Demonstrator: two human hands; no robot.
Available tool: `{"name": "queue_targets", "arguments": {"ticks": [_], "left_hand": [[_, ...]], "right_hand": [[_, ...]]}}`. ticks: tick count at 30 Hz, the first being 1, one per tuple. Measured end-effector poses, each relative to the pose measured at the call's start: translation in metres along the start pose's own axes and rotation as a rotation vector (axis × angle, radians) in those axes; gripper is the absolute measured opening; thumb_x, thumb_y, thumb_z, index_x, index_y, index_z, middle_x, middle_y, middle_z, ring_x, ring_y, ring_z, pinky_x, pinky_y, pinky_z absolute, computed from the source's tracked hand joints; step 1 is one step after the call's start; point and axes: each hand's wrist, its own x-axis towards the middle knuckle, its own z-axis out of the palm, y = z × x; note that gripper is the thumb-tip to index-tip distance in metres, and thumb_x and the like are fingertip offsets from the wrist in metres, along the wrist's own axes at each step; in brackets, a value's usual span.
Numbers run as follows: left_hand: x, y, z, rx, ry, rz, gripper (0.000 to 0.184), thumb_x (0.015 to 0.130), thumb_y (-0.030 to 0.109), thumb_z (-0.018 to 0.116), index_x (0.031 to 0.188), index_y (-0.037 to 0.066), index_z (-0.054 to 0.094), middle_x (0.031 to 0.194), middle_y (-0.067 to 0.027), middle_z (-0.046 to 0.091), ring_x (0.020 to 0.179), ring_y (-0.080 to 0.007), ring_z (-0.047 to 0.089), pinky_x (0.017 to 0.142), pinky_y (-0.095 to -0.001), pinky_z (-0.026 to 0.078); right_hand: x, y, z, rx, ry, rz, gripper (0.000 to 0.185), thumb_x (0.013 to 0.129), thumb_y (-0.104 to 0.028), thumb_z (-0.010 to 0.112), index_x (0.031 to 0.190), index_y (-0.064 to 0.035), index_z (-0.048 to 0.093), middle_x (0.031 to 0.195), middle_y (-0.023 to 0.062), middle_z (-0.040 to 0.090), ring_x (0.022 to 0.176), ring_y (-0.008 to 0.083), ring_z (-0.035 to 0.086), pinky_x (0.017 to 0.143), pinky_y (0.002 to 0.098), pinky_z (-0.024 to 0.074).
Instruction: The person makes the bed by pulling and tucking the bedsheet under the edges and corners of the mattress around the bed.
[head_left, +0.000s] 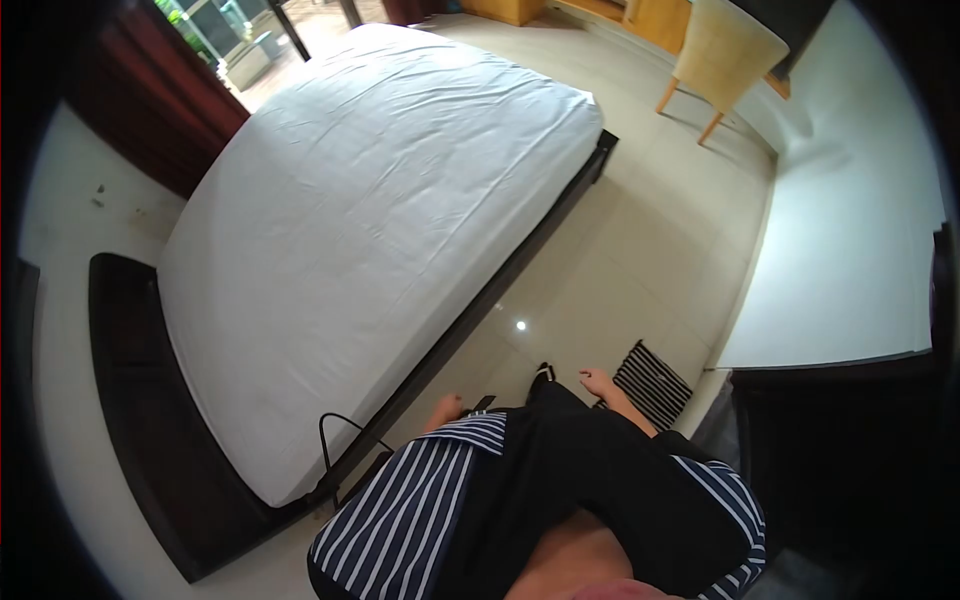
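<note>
Low at my left side, my left hand (447, 407) hangs beside the bed's dark frame, its fingers curled in, with no object visible in it. My right hand (597, 382) is held out over the floor near a black-and-white striped mat (652, 386); a finger sticks out and the hand holds nothing. The large bed carries a white fitted sheet (380, 220), lightly wrinkled. One of my dark shoes (544, 372) shows between my hands, on the tiled floor.
A dark headboard (150, 410) stands at the left, below a red curtain (160, 90). Near the headboard a black cable (323, 440) loops up. A beige chair (730, 55) stands at the upper right. Dark furniture (840, 450) is close on my right.
</note>
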Motion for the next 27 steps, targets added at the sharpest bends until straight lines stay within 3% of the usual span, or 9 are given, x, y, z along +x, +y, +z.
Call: {"name": "queue_targets", "arguments": {"ticks": [3, 7, 8, 10, 12, 18, 20, 26, 27], "left_hand": [[0.037, 0.093, -0.012, -0.062, 0.090, 0.202, 0.033, 0.075, 0.016, 0.047, 0.104, 0.004, 0.059, 0.104, -0.0188, 0.058, 0.099, -0.0331, 0.054, 0.085, -0.0400, 0.042], [0.069, 0.180, -0.028, 0.086, 0.028, 0.373, 0.031, 0.071, 0.012, 0.046, 0.097, 0.005, 0.062, 0.099, -0.0185, 0.059, 0.095, -0.0335, 0.056, 0.084, -0.0392, 0.043], [0.073, 0.194, -0.033, 0.026, 0.014, 0.342, 0.031, 0.070, 0.011, 0.046, 0.096, 0.004, 0.062, 0.098, -0.0185, 0.060, 0.093, -0.0337, 0.056, 0.083, -0.0391, 0.044], [0.087, 0.189, -0.035, 0.044, 0.044, 0.353, 0.031, 0.070, 0.013, 0.049, 0.096, 0.003, 0.062, 0.095, -0.0192, 0.061, 0.092, -0.0332, 0.057, 0.081, -0.0396, 0.044], [0.105, 0.186, -0.041, 0.067, -0.017, 0.215, 0.033, 0.072, 0.014, 0.047, 0.100, 0.004, 0.061, 0.096, -0.0208, 0.060, 0.090, -0.0360, 0.057, 0.081, -0.0404, 0.044], [0.171, 0.170, -0.059, 0.210, -0.266, -0.003, 0.033, 0.071, 0.015, 0.048, 0.099, 0.004, 0.061, 0.097, -0.0197, 0.060, 0.092, -0.0348, 0.056, 0.081, -0.0400, 0.044], [0.189, 0.185, -0.075, 0.245, -0.310, 0.001, 0.033, 0.071, 0.015, 0.048, 0.099, 0.004, 0.061, 0.097, -0.0193, 0.060, 0.092, -0.0344, 0.056, 0.081, -0.0399, 0.044], [0.299, 0.291, -0.124, 0.456, -0.308, 0.167, 0.032, 0.071, 0.015, 0.049, 0.098, 0.005, 0.062, 0.098, -0.0183, 0.060, 0.094, -0.0332, 0.056, 0.082, -0.0395, 0.044], [0.318, 0.320, -0.133, 0.469, -0.268, 0.213, 0.032, 0.071, 0.015, 0.049, 0.098, 0.005, 0.062, 0.098, -0.0181, 0.060, 0.094, -0.0329, 0.056, 0.082, -0.0395, 0.044]], "right_hand": [[0.003, 0.044, -0.047, -0.117, 0.132, -0.026, 0.040, 0.081, -0.024, 0.047, 0.116, -0.0053, 0.053, 0.111, 0.0166, 0.056, 0.102, 0.0317, 0.052, 0.087, 0.0380, 0.0415], [0.039, 0.119, -0.068, -0.111, 0.199, 0.015, 0.038, 0.077, -0.025, 0.049, 0.106, -0.0019, 0.058, 0.106, 0.0175, 0.058, 0.098, 0.0323, 0.054, 0.084, 0.0391, 0.0424], [0.019, 0.097, -0.089, -0.085, 0.105, 0.106, 0.035, 0.079, -0.017, 0.047, 0.109, -0.0009, 0.056, 0.111, 0.0179, 0.055, 0.102, 0.0288, 0.054, 0.086, 0.0381, 0.0427], [0.019, 0.098, -0.091, 0.021, 0.065, 0.202, 0.036, 0.080, -0.018, 0.047, 0.112, -0.0024, 0.055, 0.114, 0.0164, 0.054, 0.104, 0.0298, 0.052, 0.088, 0.0376, 0.0417], [0.023, 0.091, -0.103, 0.117, -0.021, 0.325, 0.037, 0.080, -0.018, 0.046, 0.112, -0.0029, 0.055, 0.114, 0.0161, 0.054, 0.104, 0.0303, 0.051, 0.088, 0.0374, 0.0414], [0.087, 0.058, -0.175, 0.033, -0.049, 0.102, 0.038, 0.080, -0.018, 0.046, 0.115, -0.0030, 0.054, 0.113, 0.0160, 0.055, 0.104, 0.0298, 0.052, 0.088, 0.0371, 0.0412], [0.110, 0.050, -0.205, 0.084, 0.020, 0.074, 0.038, 0.081, -0.018, 0.046, 0.115, -0.0031, 0.053, 0.112, 0.0160, 0.055, 0.104, 0.0296, 0.052, 0.088, 0.0370, 0.0411], [0.146, 0.029, -0.279, 0.750, 0.221, 0.314, 0.041, 0.083, -0.022, 0.048, 0.120, -0.0041, 0.048, 0.111, 0.0121, 0.054, 0.099, 0.0227, 0.053, 0.086, 0.0337, 0.0415], [0.143, 0.029, -0.284, 0.684, 0.192, 0.372, 0.041, 0.084, -0.020, 0.047, 0.122, -0.0048, 0.047, 0.111, 0.0123, 0.054, 0.098, 0.0230, 0.054, 0.084, 0.0342, 0.0420]]}}
